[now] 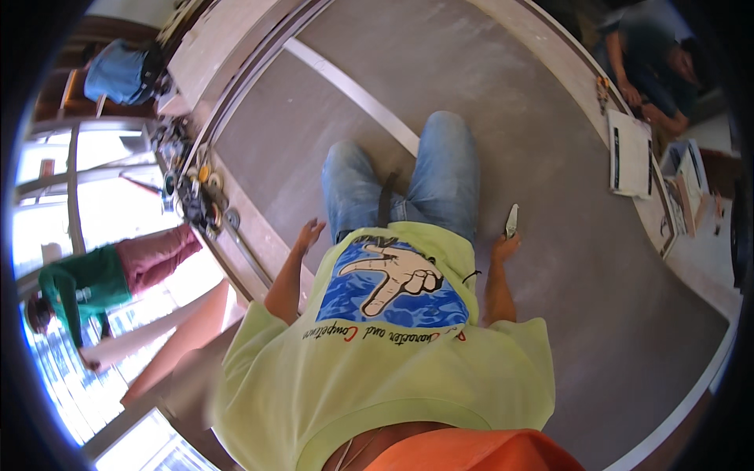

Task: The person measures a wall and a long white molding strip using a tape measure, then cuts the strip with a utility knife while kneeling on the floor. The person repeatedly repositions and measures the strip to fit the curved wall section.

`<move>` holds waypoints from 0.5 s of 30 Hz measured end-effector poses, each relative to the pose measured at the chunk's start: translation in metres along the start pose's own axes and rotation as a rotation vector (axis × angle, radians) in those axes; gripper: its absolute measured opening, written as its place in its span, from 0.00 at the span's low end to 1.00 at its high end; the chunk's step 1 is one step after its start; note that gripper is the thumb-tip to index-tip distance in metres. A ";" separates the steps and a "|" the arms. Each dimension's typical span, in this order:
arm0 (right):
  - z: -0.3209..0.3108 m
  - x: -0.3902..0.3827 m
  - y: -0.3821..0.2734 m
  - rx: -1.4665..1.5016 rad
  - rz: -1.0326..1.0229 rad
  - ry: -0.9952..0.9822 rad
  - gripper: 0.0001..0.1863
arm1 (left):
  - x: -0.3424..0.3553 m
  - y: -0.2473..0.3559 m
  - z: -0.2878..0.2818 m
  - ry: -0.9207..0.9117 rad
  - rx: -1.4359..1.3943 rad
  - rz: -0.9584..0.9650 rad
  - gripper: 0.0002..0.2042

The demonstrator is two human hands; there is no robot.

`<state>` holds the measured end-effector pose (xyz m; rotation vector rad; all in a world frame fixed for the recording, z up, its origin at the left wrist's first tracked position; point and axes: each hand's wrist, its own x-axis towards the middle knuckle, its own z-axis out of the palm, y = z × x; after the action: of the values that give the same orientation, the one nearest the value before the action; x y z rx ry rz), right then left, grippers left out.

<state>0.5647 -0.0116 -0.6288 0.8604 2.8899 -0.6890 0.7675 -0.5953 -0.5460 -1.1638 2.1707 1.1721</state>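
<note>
My right hand (pixel 505 248) is closed around a small pointed blade (pixel 512 220), pale and narrow, whose tip points away from me. Its handle is hidden in my fingers, so the exact kind of tool cannot be made out. My left hand (pixel 311 234) hangs beside my left thigh with its fingers apart and nothing in them. Beneath me spreads a large grey-brown board (pixel 565 314). A long white strip (pixel 353 90) lies across it, running from the far left edge to between my knees.
Pale rails border the board. Cluttered tools (pixel 196 196) line the left side. At right are a flat white package (pixel 630 153), orange-handled pliers (pixel 602 93) and a bin (pixel 685 161). Two people, in green (pixel 82 286) and blue (pixel 118 72), are at left; another (pixel 652 63) is far right.
</note>
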 end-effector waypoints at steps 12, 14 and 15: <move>-0.021 0.030 -0.085 0.110 -0.162 0.094 0.29 | -0.018 0.020 -0.002 0.000 0.022 0.029 0.37; -0.051 0.041 -0.150 0.263 -0.348 0.188 0.28 | -0.021 0.018 0.009 -0.051 -0.018 -0.038 0.37; -0.068 0.042 -0.191 0.357 -0.413 0.150 0.27 | -0.021 0.012 0.012 -0.048 -0.011 -0.059 0.37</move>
<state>0.4330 -0.1039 -0.4977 0.3366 3.1671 -1.2535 0.7691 -0.5723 -0.5329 -1.1832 2.0832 1.1762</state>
